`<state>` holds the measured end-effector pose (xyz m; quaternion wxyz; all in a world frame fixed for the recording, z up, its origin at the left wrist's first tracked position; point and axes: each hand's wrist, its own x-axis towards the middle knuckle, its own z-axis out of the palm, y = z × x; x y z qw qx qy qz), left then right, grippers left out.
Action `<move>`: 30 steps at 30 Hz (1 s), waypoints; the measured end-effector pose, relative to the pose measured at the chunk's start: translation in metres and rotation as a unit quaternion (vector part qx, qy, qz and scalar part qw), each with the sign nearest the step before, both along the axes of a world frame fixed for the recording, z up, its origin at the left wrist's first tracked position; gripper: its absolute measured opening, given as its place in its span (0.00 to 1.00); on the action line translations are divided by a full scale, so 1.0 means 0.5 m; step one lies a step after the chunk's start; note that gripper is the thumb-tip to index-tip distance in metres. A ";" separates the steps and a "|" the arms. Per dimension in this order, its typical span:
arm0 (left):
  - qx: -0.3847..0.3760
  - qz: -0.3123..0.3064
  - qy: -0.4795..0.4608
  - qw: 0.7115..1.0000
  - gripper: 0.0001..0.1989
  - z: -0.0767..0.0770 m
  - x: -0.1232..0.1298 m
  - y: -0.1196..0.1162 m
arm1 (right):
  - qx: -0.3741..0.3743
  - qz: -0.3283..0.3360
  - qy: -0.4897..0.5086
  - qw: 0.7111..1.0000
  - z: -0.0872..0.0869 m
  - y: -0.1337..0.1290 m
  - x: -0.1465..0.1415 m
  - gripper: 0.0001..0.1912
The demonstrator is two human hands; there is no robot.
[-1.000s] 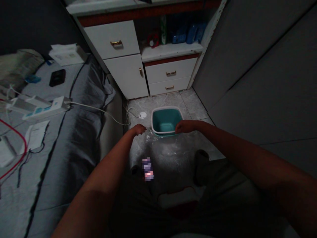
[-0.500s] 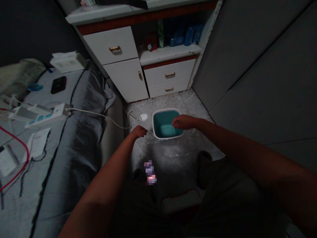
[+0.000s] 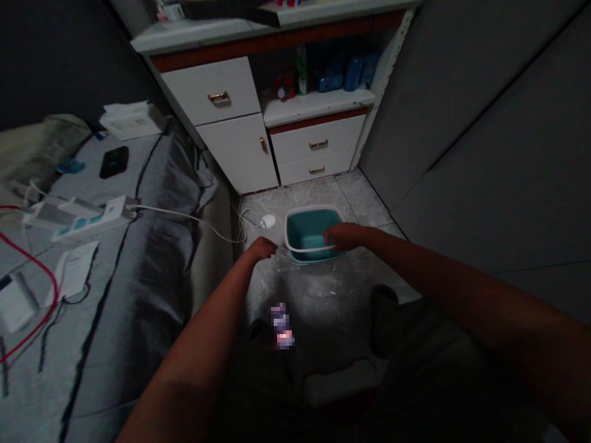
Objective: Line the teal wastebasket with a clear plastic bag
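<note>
A teal trash bin (image 3: 310,223) with a separate pale rim ring (image 3: 308,250) stands on the floor in front of me. The ring's near side sits raised off the bin's edge, with a gap of teal wall below it. My right hand (image 3: 342,236) is closed on the ring at its right side. To the left of the bin is my left hand (image 3: 265,248), fingers pinched together. Faint glints of a clear plastic bag (image 3: 318,284) run from near that hand across the bin's front; its full outline cannot be made out.
Behind the bin is a white cabinet (image 3: 237,151). A bed (image 3: 161,215) on the left carries a power strip (image 3: 99,215), a phone (image 3: 114,162) and a tissue box (image 3: 132,120). A white cable (image 3: 198,216) drops to the floor. A blurred-out item (image 3: 282,326) lies near my feet.
The ring's near side has come up off the bin's edge, with my right hand on it. My left hand has hardly moved. The whole view has shifted slightly.
</note>
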<state>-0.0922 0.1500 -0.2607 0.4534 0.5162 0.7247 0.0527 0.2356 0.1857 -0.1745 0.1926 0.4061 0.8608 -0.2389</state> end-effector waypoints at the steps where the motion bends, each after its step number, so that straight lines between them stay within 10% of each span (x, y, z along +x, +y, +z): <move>1: -0.001 0.001 0.001 1.000 0.09 -0.001 0.000 0.001 | 0.013 -0.012 0.017 1.000 0.029 0.012 0.002 0.20; 8: -0.004 -0.004 0.004 1.000 0.09 -0.009 0.003 0.008 | 0.238 -0.207 0.177 0.932 0.149 0.085 0.022 0.09; 17: 0.007 -0.003 -0.006 1.000 0.12 -0.006 -0.003 0.007 | 0.298 -0.286 0.313 0.855 0.076 0.142 0.025 0.18; 30: 0.017 -0.002 0.002 1.000 0.11 -0.004 -0.002 0.004 | 0.252 -0.268 0.310 0.877 0.050 0.149 0.045 0.35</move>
